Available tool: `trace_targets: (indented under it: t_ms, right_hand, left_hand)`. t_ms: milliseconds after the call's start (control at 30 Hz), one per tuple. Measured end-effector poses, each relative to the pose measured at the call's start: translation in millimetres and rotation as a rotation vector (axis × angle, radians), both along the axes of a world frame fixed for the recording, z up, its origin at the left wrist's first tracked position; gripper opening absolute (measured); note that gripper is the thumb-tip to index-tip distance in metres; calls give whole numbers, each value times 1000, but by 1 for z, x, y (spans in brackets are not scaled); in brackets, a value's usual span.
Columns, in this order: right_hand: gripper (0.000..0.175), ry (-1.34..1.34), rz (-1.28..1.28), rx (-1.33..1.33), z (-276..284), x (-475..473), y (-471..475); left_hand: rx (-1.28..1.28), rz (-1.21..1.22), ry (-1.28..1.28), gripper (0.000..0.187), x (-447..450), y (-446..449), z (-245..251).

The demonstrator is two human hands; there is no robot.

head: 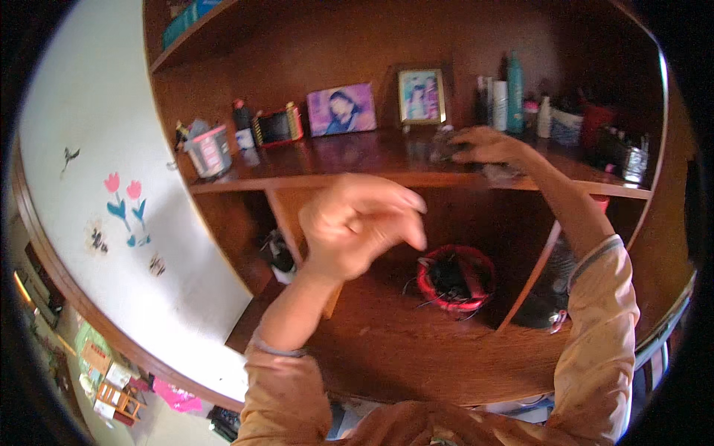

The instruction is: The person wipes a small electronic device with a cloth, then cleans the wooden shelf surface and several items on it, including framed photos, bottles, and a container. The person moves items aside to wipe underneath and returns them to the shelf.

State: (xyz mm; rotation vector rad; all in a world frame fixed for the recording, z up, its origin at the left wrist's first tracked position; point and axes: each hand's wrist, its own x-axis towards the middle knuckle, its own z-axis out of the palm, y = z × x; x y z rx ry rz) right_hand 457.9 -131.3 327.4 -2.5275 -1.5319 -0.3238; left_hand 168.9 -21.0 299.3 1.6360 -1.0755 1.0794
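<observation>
My left hand (362, 220) is raised in front of the wooden shelf (334, 161). Its fingers are curved, with a gap between thumb and fingertips, and I see nothing in it. Over the right half of the shelf reaches my right hand (488, 146). Its fingertips are at a small dark, partly clear object (442, 146); blur hides whether they grip it. Under this hand a crumpled greyish piece (501, 171) lies at the shelf's front edge. Behind stand a gold-framed photo (422, 97) and an unframed photo print (341, 110).
At the shelf's left stands a plastic tub (209, 151) with a pink rim. Bottles, including a tall teal bottle (514, 95), line the back right. Below, a red basket (485, 279) holds dark things and cords. A white door panel (139, 267) with tulip stickers is on the left.
</observation>
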Motion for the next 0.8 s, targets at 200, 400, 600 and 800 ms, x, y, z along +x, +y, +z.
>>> trace_targets:
  t_ms: [200,400,600,800]
  right_hand:
    - [53,227,183,-64,27,-16,-19]
    - [31,-47,455,202,7,41,-5]
    - [18,787,426,1448,111,28,-23]
    - [31,908,677,2418,231,36,-77]
  left_hand:
    - [-58,835,275,18,50,67,-8]
    - [236,1132,68,22,79,105,21]
    - [578,1558,-380,52,68,125,122]
    - [504,1783,-685,74,74,125,228]
